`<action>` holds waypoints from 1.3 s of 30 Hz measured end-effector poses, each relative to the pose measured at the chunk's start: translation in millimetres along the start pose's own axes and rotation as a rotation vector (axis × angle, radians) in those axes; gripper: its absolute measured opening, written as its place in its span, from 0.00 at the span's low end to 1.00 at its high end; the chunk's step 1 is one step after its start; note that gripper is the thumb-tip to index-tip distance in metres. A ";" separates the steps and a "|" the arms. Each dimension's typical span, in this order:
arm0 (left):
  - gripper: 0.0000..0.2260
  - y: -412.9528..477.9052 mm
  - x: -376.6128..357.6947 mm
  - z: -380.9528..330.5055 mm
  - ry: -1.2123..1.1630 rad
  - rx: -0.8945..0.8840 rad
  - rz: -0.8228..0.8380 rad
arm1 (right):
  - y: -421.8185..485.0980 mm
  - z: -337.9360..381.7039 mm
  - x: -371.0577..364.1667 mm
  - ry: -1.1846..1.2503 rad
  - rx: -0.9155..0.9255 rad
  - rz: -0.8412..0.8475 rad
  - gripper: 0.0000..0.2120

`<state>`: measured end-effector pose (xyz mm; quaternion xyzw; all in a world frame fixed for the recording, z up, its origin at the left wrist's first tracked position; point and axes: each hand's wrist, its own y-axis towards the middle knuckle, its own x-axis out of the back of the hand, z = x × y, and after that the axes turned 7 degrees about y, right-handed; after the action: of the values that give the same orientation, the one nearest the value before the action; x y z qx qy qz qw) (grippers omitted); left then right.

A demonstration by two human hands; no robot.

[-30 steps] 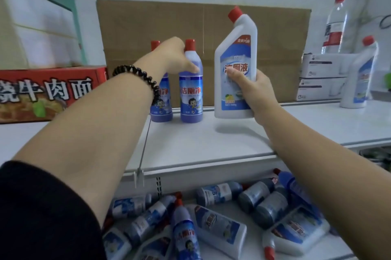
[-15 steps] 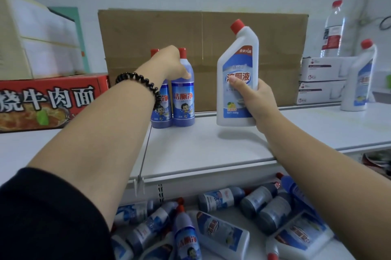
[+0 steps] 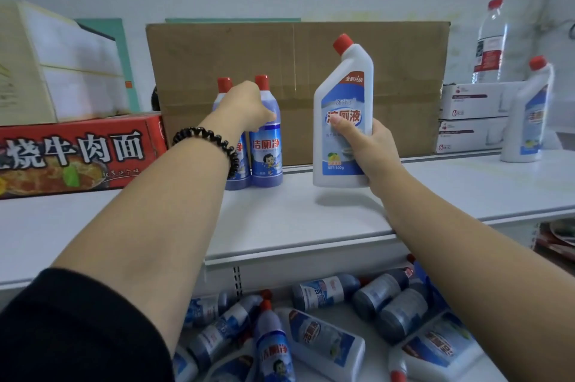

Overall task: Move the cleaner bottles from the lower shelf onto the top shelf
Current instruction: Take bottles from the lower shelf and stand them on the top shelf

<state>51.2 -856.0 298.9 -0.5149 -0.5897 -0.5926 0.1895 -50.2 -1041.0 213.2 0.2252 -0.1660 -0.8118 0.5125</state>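
Two blue cleaner bottles with red caps stand side by side at the back of the white top shelf (image 3: 311,220). My left hand (image 3: 245,108) grips the right one (image 3: 267,148) near its neck; the left one (image 3: 241,160) is partly hidden behind my wrist. My right hand (image 3: 364,145) holds a white angled-neck cleaner bottle (image 3: 342,114) upright, just above the shelf. Several blue and white bottles (image 3: 326,341) lie jumbled on the lower shelf.
A cardboard box (image 3: 389,83) lines the back of the top shelf. A red noodle carton (image 3: 77,154) sits at the left with a pale box on top. At the right stand white boxes (image 3: 473,117), another white cleaner bottle (image 3: 529,114) and a water bottle (image 3: 490,42).
My left hand has pushed its blue bottle left, against the other blue one. The white bottle in my right hand has come down closer to the shelf.
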 end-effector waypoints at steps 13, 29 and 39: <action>0.15 -76.3 -33.4 -16.6 0.181 -0.011 0.243 | -20.1 23.4 29.6 -0.059 -0.007 0.052 0.22; 0.19 -150.1 -55.2 -93.0 0.075 -0.329 0.473 | -92.3 64.7 121.2 -0.138 0.018 -0.106 0.19; 0.19 -145.7 -80.3 -174.4 0.027 -0.441 0.472 | -100.6 91.9 222.2 -0.193 0.054 -0.240 0.16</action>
<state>-105.5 -1008.7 198.0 -0.6584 -0.3086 -0.6525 0.2133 -258.6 -1196.7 196.9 0.1780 -0.2083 -0.8804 0.3870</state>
